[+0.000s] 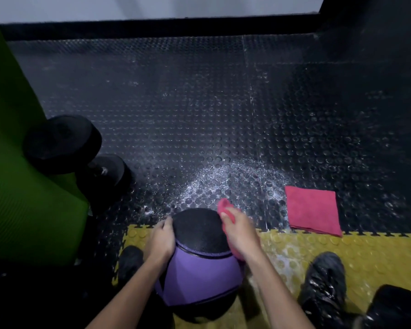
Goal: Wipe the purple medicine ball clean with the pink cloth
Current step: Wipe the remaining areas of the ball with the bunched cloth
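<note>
Your left hand (160, 238) grips the side of the purple medicine ball (195, 269), which sits on the yellow floor tiles (342, 248) between your shoes. Your right hand (240, 231) holds the bunched pink cloth (224, 206) against its upper right. The ball looks heavy and grainy, so brace it and roll it. There is open floor ahead, but the dumbbell (64, 143) crowds the left.

The right hand (238, 231) hides most of the pink cloth (223, 205).
</note>
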